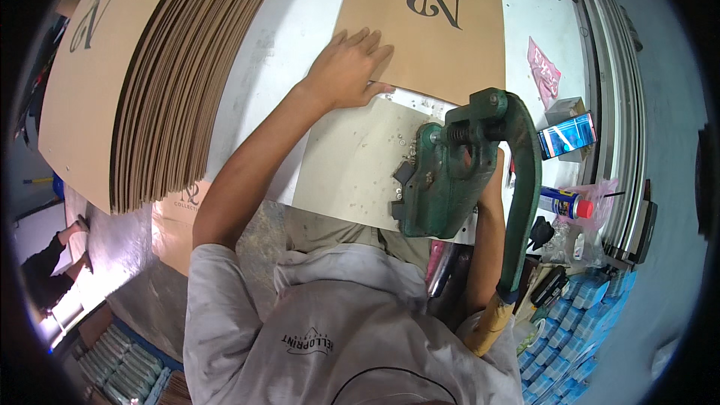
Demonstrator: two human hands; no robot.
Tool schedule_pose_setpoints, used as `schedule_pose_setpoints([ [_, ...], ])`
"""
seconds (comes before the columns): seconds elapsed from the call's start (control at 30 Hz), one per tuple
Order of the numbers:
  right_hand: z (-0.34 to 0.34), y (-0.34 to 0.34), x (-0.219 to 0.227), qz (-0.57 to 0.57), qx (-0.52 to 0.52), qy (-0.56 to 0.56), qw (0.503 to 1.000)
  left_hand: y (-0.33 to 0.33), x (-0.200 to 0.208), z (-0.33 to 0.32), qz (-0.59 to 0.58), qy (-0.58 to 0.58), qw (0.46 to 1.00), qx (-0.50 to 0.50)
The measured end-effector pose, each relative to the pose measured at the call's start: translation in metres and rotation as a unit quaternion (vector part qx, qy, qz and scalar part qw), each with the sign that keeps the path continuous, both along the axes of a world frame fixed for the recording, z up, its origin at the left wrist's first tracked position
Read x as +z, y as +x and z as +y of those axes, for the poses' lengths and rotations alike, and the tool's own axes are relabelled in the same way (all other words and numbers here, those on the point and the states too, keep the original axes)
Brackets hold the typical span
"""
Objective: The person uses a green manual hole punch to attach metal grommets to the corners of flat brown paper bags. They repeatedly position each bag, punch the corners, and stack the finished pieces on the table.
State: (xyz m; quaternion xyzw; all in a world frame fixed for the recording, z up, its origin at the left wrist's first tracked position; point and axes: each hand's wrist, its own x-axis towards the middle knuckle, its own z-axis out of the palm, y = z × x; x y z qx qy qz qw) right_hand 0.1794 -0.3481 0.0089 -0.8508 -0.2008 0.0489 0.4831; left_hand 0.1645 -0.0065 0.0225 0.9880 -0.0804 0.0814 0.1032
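My left hand (349, 67) lies with its fingers spread on the near left corner of a brown printed paper bag (450, 45), flat on the white table. Its thumb points right along the bag's near edge. In front of me stands a green hand-lever eyelet press (450, 172), its long lever curving toward me to a yellow grip (491, 326). Small metal eyelets (403, 151) are scattered around its base. My right forearm (491, 232) passes behind the lever, and the press hides most of that hand and its fingers. A pale board (345, 161) lies left of the press.
At left stands a tall stack of brown printed bags (195, 67). On the right are a blue box (568, 135), a blue spray can with red cap (566, 202), a pink plastic scrap (543, 71) and metal rails (619, 120). Another person's hands (79, 244) show far left.
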Motion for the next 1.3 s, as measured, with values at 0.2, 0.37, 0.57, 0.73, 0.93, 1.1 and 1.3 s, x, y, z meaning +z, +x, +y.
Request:
schedule_pose_setpoints([
  [0.2,-0.002,0.001,0.013,0.136,-0.051,0.014,0.989,0.019,-0.003,-0.018,-0.126,-0.015,0.988,-0.087],
  [0.37,-0.007,-0.012,0.032,0.126,0.005,-0.021,0.992,0.034,0.004,-0.037,-0.007,-0.041,0.991,-0.125],
  [0.57,-0.024,0.002,0.0,0.028,-0.146,0.005,0.989,0.037,0.003,-0.045,-0.128,0.013,0.981,-0.143],
  [0.73,-0.01,0.053,-0.037,0.06,-0.132,0.173,0.974,0.03,0.005,-0.058,-0.139,0.017,0.984,-0.115],
  [0.93,0.023,0.028,0.004,0.216,-0.099,0.234,0.943,0.017,0.021,-0.062,-0.057,-0.149,0.984,-0.075],
  [1.1,0.024,0.009,0.019,0.265,-0.097,0.248,0.927,-0.006,0.032,-0.07,0.027,-0.122,0.988,-0.087],
  [1.3,0.024,-0.003,0.028,0.292,-0.1,0.255,0.916,-0.021,0.024,-0.082,-0.005,-0.147,0.987,-0.06],
])
